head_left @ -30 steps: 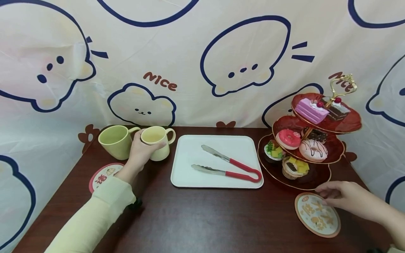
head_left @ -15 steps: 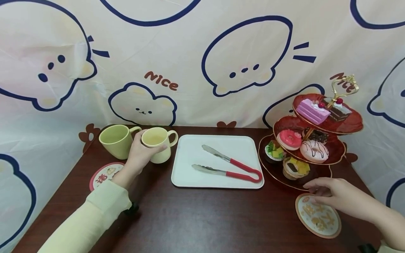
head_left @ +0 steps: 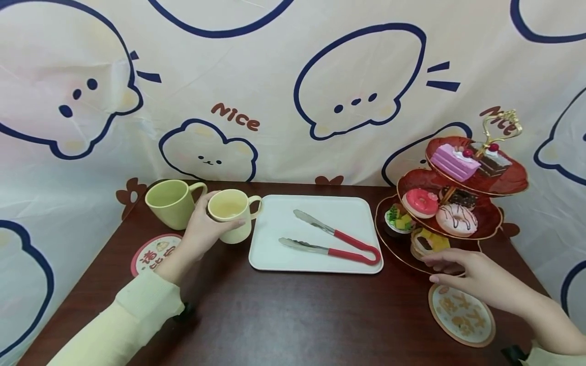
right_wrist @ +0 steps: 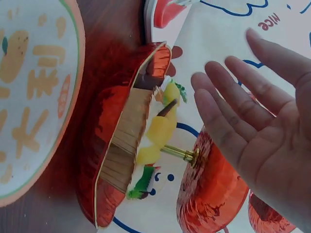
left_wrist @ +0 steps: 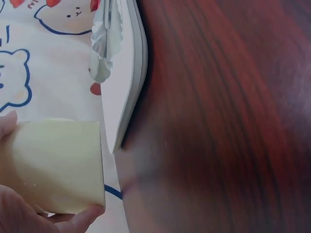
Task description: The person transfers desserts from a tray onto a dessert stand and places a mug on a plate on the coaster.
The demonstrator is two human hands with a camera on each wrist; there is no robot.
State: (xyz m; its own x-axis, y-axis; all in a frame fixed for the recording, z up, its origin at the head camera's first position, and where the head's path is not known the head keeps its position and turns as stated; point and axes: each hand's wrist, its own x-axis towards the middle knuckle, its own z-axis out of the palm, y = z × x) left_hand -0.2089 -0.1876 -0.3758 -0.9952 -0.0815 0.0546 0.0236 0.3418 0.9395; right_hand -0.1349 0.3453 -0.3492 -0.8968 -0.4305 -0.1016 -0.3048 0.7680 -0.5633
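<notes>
My left hand (head_left: 201,231) grips a pale yellow mug (head_left: 235,231) round its body, thumb in front, the handle pointing right toward the tray. In the left wrist view this mug (left_wrist: 58,165) lies sideways across the picture with fingers at both sides. A greener mug (head_left: 171,206) stands just behind that hand at the left. My right hand (head_left: 480,277) hovers near the front of a red three-tier stand (head_left: 476,251), its fingers loosely extended with nothing between them. Its fingertips overlap a fruit-topped cupcake (head_left: 430,244) on the bottom tier. The right wrist view shows the palm (right_wrist: 262,126) bare.
A white tray (head_left: 270,218) holding red-handled tongs (head_left: 350,254) lies in the middle. Round coasters lie at left (head_left: 153,251) and right (head_left: 462,317). Donuts (head_left: 456,220) and cake slices (head_left: 453,161) fill the upper tiers. A patterned cloth (head_left: 274,61) hangs behind the table.
The left hand has brought the pale mug slightly right and nearer, its handle now overlapping the tray's corner. The right hand has moved left and up from the coaster toward the cupcake.
</notes>
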